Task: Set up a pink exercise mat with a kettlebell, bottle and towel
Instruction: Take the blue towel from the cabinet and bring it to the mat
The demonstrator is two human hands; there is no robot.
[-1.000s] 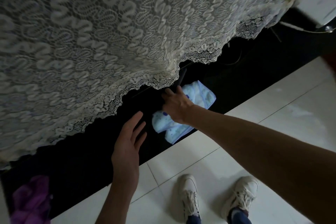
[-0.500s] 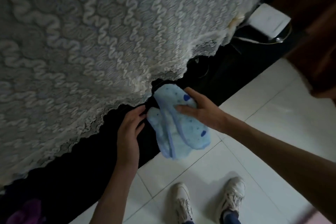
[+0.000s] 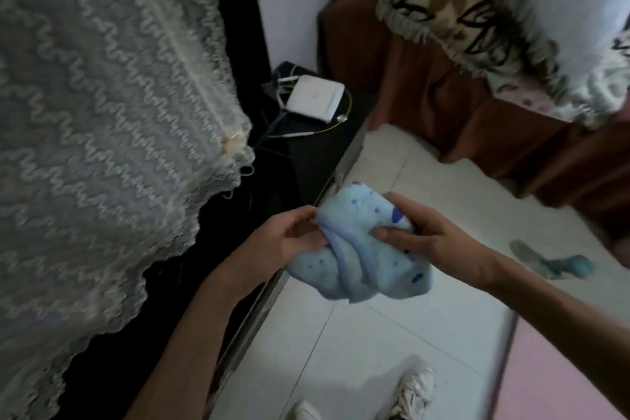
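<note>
While we stand on the white floor (image 3: 358, 344), we hold the blue towel (image 3: 358, 259) up in front of us. Our left hand (image 3: 289, 239) pinches its edge, and our right hand (image 3: 419, 235) grips the bunched top. It looks soft, light and floppy, so it will sag. We think it is best to hold it by two corners. The pink mat (image 3: 559, 365) lies just beside our shoes. We see no words or labels we can read.
</note>
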